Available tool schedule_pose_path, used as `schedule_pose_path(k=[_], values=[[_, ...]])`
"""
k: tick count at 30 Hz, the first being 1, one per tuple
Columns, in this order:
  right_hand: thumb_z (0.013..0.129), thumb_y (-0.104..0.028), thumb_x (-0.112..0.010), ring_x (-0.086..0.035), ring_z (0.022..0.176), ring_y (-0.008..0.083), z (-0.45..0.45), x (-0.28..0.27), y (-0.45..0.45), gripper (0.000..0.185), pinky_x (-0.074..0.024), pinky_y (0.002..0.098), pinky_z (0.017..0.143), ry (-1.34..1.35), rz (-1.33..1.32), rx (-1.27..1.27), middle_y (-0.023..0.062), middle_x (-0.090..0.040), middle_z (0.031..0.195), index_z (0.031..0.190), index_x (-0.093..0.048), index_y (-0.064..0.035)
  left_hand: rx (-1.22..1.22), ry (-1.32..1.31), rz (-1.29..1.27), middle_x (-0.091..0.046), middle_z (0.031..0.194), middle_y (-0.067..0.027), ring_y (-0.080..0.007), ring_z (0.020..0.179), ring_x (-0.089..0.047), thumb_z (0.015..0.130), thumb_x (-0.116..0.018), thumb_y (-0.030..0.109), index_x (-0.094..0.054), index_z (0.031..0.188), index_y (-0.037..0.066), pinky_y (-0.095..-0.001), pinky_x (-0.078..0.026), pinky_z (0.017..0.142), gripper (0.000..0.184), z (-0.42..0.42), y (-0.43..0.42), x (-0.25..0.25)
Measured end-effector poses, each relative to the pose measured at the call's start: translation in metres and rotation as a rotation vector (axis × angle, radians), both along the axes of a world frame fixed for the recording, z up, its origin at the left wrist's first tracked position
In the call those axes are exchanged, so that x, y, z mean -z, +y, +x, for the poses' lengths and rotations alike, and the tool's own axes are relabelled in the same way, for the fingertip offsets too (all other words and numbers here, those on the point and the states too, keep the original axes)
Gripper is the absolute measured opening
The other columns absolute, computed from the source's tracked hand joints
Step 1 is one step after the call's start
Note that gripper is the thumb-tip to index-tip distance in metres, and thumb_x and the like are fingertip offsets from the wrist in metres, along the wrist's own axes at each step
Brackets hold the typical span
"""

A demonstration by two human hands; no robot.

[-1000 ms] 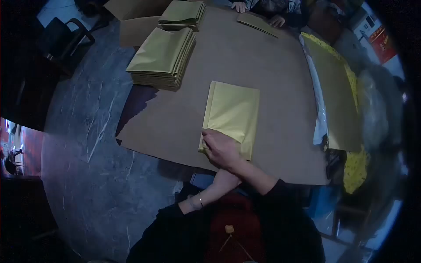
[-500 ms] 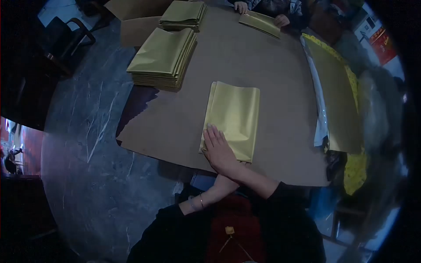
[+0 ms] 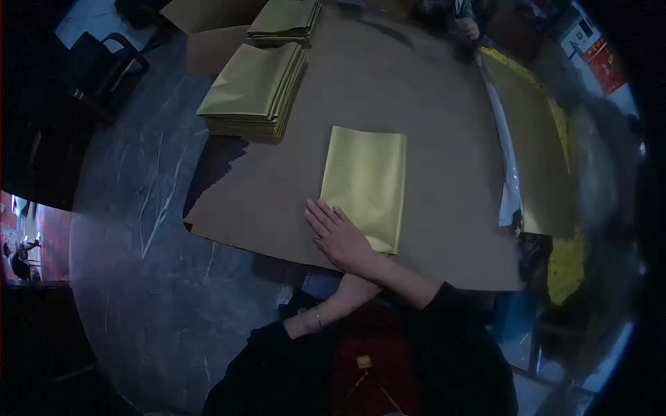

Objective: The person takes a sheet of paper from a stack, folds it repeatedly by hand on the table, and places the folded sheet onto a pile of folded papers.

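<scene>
A yellow padded envelope [image 3: 366,184] lies flat on the brown cardboard table cover [image 3: 444,187]. My right hand [image 3: 341,239] rests palm down on its lower left corner, fingers stretched out and partly over the cardboard. Under my right wrist passes my left hand [image 3: 359,288], at the table's front edge; its fingers are hidden beneath the right forearm. Whether it holds anything does not show.
Two stacks of yellow envelopes, a nearer [image 3: 253,87] and a farther [image 3: 283,19], stand at the back left beside an open carton [image 3: 215,41]. Large sheet packaging [image 3: 531,145] lies along the right edge. Another person's hand [image 3: 466,28] is at the back.
My right hand has flattened from a closed grip and slid left across the envelope's edge. The envelope across the table is gone from its spot, and the other person's hand has risen to the right.
</scene>
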State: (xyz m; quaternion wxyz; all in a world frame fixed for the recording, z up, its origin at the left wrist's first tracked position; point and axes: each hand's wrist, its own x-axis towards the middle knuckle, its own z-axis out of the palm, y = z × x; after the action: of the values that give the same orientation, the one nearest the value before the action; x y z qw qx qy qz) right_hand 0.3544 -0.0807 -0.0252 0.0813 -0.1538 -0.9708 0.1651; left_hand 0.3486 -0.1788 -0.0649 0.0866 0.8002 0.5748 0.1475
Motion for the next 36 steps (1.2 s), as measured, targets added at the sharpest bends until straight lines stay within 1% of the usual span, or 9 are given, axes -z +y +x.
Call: schedule_pose_path(k=[2,8,9,13,15,18,28,31,36], values=[[0.093,-0.023,-0.044,-0.018,0.139,0.0302,0.000,-0.002,0.000,0.057,-0.0203,0.0456,0.110,-0.019,0.003,-0.005,0.0153,-0.018,0.150,0.141,-0.025,0.0005,-0.040,-0.062,-0.120,-0.044,0.135,-0.0123,-0.0259,0.123,-0.042,0.089,-0.049,0.032,-0.036,0.139,0.007,-0.0404,-0.032,0.102,0.057,0.001,-0.001,0.001],[0.093,-0.031,-0.043,-0.019,0.138,0.0311,0.001,-0.005,-0.002,0.059,-0.0180,0.0478,0.110,0.054,-0.065,0.012,0.0171,-0.019,0.149,0.140,-0.028,0.0003,0.015,0.085,-0.028,-0.049,0.130,-0.0142,-0.0280,0.114,-0.051,0.089,-0.050,0.033,-0.035,0.139,0.005,-0.0409,-0.038,0.096,0.059,-0.001,-0.002,-0.016],[0.093,-0.031,-0.042,-0.018,0.139,0.0311,0.002,-0.004,0.000,0.058,-0.0174,0.0483,0.110,0.045,-0.050,0.005,0.0171,-0.019,0.149,0.140,-0.027,0.0002,-0.011,-0.370,-0.046,-0.054,0.121,-0.0163,-0.0281,0.112,-0.052,0.088,-0.049,0.029,-0.048,0.127,0.006,-0.0410,-0.041,0.092,0.045,-0.001,-0.005,-0.016],[0.095,-0.030,-0.036,-0.015,0.140,0.0298,0.003,0.002,0.003,0.055,-0.0127,0.0485,0.111,0.036,-0.051,-0.019,0.0163,-0.017,0.150,0.140,-0.026,0.0000,0.219,-0.242,0.130,-0.060,0.108,-0.0135,-0.0265,0.102,-0.056,0.085,-0.057,0.020,-0.057,0.115,0.004,-0.0391,-0.044,0.086,0.034,-0.022,-0.027,-0.017],[0.098,-0.035,-0.023,-0.013,0.140,0.0292,0.003,-0.002,0.004,0.057,-0.0099,0.0460,0.112,0.027,-0.157,0.000,0.0155,-0.016,0.151,0.143,-0.019,-0.0006,-0.016,-0.458,0.415,-0.061,0.095,-0.0089,-0.0251,0.092,-0.057,0.078,-0.065,0.011,-0.061,0.100,0.003,-0.0372,-0.047,0.079,0.024,-0.035,-0.033,-0.033],[0.099,-0.037,-0.017,-0.011,0.140,0.0289,0.003,-0.005,0.008,0.060,-0.0070,0.0438,0.113,0.041,-0.338,0.026,0.0150,-0.013,0.151,0.144,-0.008,-0.0003,-0.394,-0.417,0.597,-0.056,0.095,-0.0099,-0.0288,0.091,-0.057,0.075,-0.068,0.005,-0.058,0.090,0.004,-0.0382,-0.048,0.076,0.018,-0.053,-0.032,-0.035],[0.098,-0.043,-0.010,-0.010,0.141,0.0257,0.005,-0.013,0.021,0.065,-0.0008,0.0407,0.114,0.212,-0.791,0.045,0.0166,-0.009,0.152,0.144,0.007,-0.0007,-0.359,-0.367,0.519,-0.056,0.104,-0.0143,-0.0319,0.103,-0.056,0.078,-0.063,0.004,-0.054,0.105,0.001,-0.0418,-0.045,0.087,0.029,-0.066,-0.015,-0.030],[0.096,-0.051,-0.009,0.004,0.141,0.0270,0.005,-0.019,0.023,0.068,0.0008,0.0385,0.114,0.239,-1.092,0.118,0.0101,-0.005,0.154,0.145,0.008,-0.0059,-0.274,-0.211,0.434,-0.057,0.102,-0.0147,-0.0307,0.100,-0.056,0.081,-0.061,0.010,-0.058,0.107,-0.002,-0.0420,-0.043,0.090,0.029,-0.063,-0.012,-0.032],[0.096,-0.054,-0.010,0.003,0.141,0.0265,0.007,-0.018,0.024,0.069,-0.0012,0.0391,0.114,0.243,-1.107,0.094,0.0094,-0.005,0.154,0.146,0.008,-0.0099,-0.337,-0.206,0.361,-0.057,0.101,-0.0154,-0.0313,0.096,-0.055,0.080,-0.064,0.015,-0.058,0.105,-0.003,-0.0413,-0.044,0.088,0.032,-0.060,-0.006,-0.035]])
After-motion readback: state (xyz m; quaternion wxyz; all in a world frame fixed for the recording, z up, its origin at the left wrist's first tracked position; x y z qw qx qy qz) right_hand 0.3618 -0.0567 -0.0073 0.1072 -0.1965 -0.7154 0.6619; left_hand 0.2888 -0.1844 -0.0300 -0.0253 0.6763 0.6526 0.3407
